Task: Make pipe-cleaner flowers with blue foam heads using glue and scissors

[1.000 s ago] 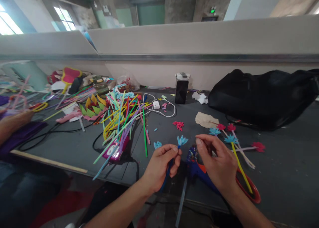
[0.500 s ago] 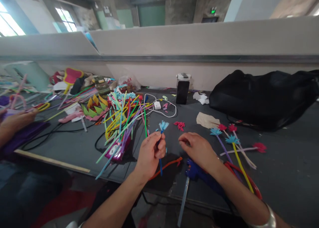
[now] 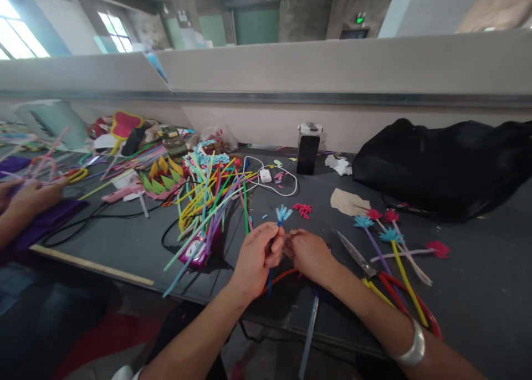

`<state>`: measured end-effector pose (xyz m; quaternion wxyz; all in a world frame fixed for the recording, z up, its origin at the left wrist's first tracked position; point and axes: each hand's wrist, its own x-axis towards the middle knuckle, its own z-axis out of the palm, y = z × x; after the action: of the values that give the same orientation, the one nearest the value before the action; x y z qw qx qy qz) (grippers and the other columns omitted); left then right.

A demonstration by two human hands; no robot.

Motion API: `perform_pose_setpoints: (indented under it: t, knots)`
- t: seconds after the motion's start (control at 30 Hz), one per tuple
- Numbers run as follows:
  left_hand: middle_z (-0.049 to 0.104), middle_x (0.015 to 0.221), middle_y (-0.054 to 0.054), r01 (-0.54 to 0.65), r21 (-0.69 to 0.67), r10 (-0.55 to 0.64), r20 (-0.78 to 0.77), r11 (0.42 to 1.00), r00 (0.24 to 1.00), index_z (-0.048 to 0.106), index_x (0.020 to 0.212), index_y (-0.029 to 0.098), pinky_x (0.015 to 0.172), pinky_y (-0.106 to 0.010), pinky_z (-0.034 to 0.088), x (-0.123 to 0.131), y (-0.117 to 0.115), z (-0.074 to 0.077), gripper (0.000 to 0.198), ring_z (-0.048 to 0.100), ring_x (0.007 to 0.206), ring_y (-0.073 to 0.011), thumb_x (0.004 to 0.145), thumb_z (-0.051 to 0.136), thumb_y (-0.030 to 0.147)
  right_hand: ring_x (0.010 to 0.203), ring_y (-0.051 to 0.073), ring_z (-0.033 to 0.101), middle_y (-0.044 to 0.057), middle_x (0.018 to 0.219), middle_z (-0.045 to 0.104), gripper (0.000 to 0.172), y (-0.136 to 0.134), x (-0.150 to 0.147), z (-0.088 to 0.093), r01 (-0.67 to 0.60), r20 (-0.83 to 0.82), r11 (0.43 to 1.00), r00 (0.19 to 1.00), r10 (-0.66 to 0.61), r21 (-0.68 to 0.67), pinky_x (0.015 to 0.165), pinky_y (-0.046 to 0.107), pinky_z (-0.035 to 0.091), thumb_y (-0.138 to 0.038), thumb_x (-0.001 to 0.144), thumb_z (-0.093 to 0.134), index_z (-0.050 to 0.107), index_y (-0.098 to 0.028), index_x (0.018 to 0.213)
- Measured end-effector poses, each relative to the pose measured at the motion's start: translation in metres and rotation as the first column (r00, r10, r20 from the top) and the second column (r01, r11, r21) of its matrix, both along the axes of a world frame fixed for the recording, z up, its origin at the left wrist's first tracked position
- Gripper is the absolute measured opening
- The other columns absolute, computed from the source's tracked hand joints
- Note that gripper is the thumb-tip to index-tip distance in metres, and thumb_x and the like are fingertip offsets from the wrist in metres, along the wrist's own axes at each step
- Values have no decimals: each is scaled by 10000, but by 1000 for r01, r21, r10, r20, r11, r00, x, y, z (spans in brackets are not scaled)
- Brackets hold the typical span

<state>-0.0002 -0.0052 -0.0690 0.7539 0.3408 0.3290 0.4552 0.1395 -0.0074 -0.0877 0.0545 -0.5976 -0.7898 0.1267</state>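
Pinched in my left hand [image 3: 257,261] is a light blue pipe-cleaner flower [image 3: 283,214] on a dark blue stem, upright with its petals facing up. My right hand [image 3: 310,252] has its fingers closed just below the petals, against my left fingertips; what it grips is hidden. Beneath the right hand lies a glue gun, mostly covered, with its clear glue stick [image 3: 308,338] jutting over the table edge. An orange pipe cleaner [image 3: 277,281] runs under both hands. Red-handled scissors [image 3: 358,257] rest by my right forearm. Small red pieces [image 3: 302,210] are piled beyond the hands.
Several stemmed flowers, including a blue one [image 3: 390,235] and a red one [image 3: 438,250], lie right. Pipe cleaners [image 3: 208,203] cover a purple object [image 3: 199,252] at left. A black bag [image 3: 436,167], a bottle [image 3: 308,150] and a white cable [image 3: 286,194] sit behind. Another person's hand [image 3: 35,200] works far left.
My right hand has moved left and in to meet my left hand, uncovering the scissors. The blue flower has shifted slightly right, and its petals look more spread.
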Motion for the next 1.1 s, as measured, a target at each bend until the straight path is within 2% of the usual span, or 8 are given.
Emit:
perform_pose_setpoints:
  t: [0.27,0.47,0.57,0.73,0.8,0.9,0.97,1.1]
  knots:
    - [409,511,75,13,-23,-13,-19,1000,1000,577,783,135,388,-170,130,2,1,-5,171,264,382,-20,816,615,299,968,182,603,82,1023,671,248,-20,11,14,42,-35,999,999,-41,32,840,261,432,-154,925,397,627,-159,1017]
    - [394,490,86,20,-31,-20,-21,999,1000,563,770,141,383,-164,131,3,-1,-3,188,242,374,-17,782,645,310,994,222,603,117,987,684,175,3,-5,-2,-66,-2,998,998,66,-5,844,274,436,-137,834,535,678,-159,933]
    - [389,480,86,24,-27,-24,-13,999,1000,562,758,142,379,-167,136,3,-2,-2,207,237,373,-19,771,653,327,952,197,628,88,947,705,133,10,-8,0,-121,-26,992,992,120,-27,841,250,430,-134,799,573,677,-181,867]
    - [400,489,84,20,-61,-21,-2,998,1000,568,764,143,378,-166,134,1,-4,-1,209,252,372,-18,762,659,331,734,164,643,47,797,696,142,-13,10,20,7,-85,1000,996,-8,-11,643,246,433,-156,829,492,631,-181,849]
    - [402,491,82,31,-70,-31,1,997,1000,563,764,144,380,-171,127,2,-5,-2,198,258,372,-19,767,652,321,631,128,606,-3,711,662,141,-27,23,25,72,-164,997,984,-71,-3,583,226,418,-163,843,474,611,-195,837]
    - [392,491,82,57,-66,-58,-5,996,998,563,762,144,378,-179,118,3,-6,-4,183,247,369,-19,791,627,313,583,109,580,-47,658,635,108,-43,40,31,146,-441,988,891,-113,41,560,211,424,-202,830,526,632,-224,820]
    - [384,491,82,67,-68,-69,-26,995,997,567,762,145,375,-184,119,5,-8,-5,185,236,369,-20,806,617,318,636,114,613,-39,717,669,130,-48,49,36,165,-545,981,835,-82,104,597,214,451,-215,838,537,665,-239,839]
    - [373,490,81,88,-73,-91,-50,993,995,569,758,144,383,-193,125,9,-11,-8,198,239,379,-26,815,614,328,831,141,669,4,921,721,210,-51,55,46,153,-586,960,810,15,236,729,241,502,-217,887,504,708,-261,909]
